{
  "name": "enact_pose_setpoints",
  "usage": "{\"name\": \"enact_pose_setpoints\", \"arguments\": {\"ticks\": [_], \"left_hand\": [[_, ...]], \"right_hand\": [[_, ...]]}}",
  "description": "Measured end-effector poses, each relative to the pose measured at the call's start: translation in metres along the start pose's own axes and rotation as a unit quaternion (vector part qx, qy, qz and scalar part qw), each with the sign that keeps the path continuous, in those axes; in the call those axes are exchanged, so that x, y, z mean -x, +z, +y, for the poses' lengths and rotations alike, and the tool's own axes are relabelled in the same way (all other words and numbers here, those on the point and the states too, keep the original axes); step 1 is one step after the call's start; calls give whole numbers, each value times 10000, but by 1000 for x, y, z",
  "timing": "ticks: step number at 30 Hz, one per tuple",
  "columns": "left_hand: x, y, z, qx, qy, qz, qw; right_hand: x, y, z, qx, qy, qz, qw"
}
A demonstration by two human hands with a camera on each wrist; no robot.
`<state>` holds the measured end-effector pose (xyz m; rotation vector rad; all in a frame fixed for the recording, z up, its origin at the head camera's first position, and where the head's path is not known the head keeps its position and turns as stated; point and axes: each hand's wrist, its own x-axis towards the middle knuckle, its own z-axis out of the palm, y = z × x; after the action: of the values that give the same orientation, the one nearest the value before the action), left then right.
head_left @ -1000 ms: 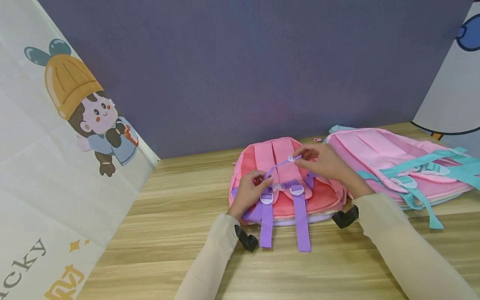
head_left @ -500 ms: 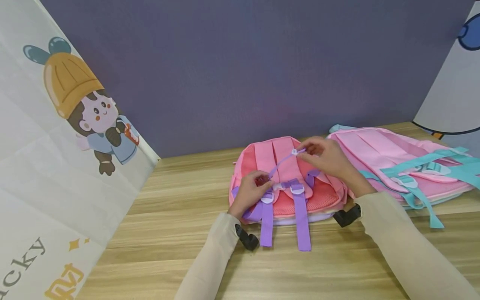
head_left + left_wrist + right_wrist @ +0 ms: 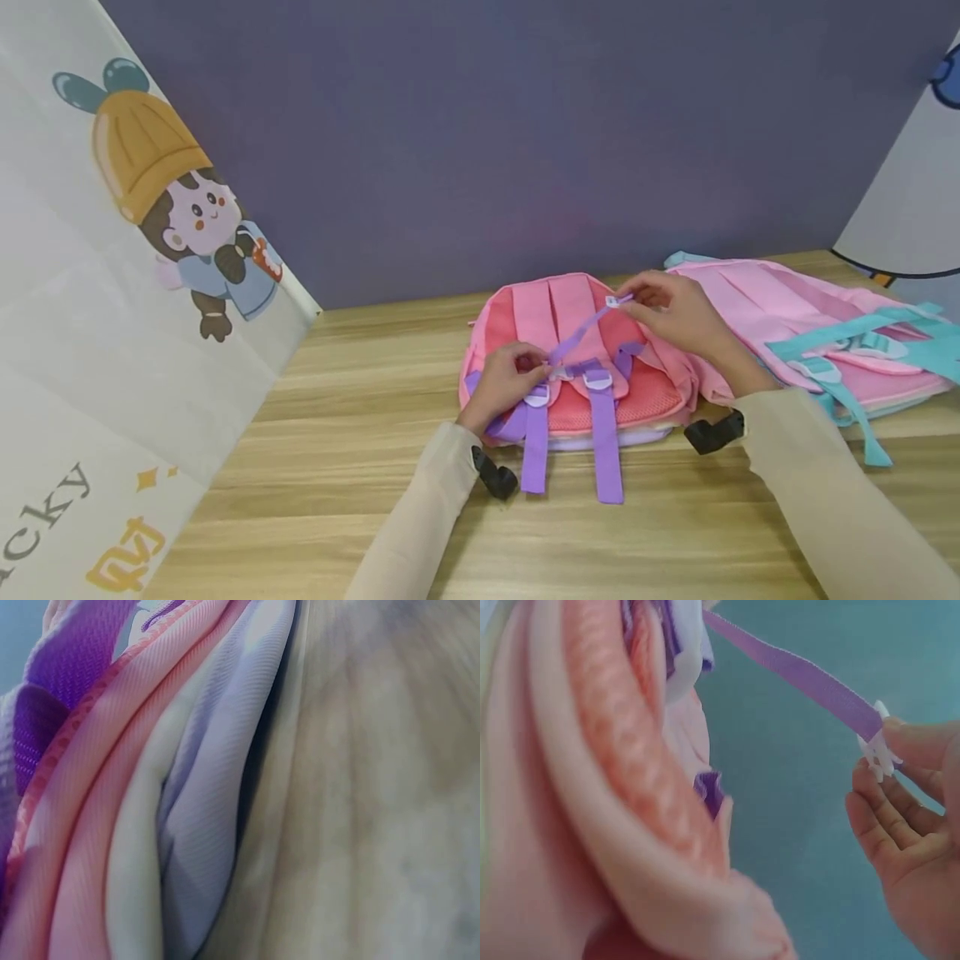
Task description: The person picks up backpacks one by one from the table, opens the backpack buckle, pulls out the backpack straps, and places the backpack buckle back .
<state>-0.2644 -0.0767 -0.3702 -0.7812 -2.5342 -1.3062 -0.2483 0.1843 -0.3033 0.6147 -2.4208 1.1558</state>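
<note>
A coral-pink backpack [image 3: 576, 300] lies back side up on the table. My right hand [image 3: 678, 317] pinches the end of a narrow purple strap [image 3: 581, 333] at a small white plastic buckle [image 3: 879, 746], which shows clearly in the right wrist view. From there the strap runs taut down to my left hand [image 3: 508, 382], whose thumb and fingers pinch its lower end beside a white clip [image 3: 560, 374] between the shoulder straps. Two wider purple straps [image 3: 606, 442] hang off the backpack's near edge. In the left wrist view only the backpack's layered side [image 3: 202, 780] shows, the hand itself hidden.
To the right lies a second pink backpack [image 3: 787, 300] with teal straps [image 3: 855, 329], close against the first. The wooden table [image 3: 360, 417] ends at a dark purple-grey panel [image 3: 487, 150] behind. A white wall with a cartoon figure [image 3: 202, 217] stands at the left.
My right hand has moved right and slightly up with the white buckle, and a longer stretch of purple strap shows between the hands. The left hand stays nearly in place by the clip.
</note>
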Motion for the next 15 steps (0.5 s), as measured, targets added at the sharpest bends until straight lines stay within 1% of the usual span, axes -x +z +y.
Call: {"name": "enact_pose_setpoints", "arguments": {"ticks": [7,15], "left_hand": [[-1,-1,1,-84,-46,-21,10000],[0,-1,1,-65,7,-36,10000]], "right_hand": [[8,-9,7,207,300,-255,9990],[16,-11,15,502,92,-336,9981]]}}
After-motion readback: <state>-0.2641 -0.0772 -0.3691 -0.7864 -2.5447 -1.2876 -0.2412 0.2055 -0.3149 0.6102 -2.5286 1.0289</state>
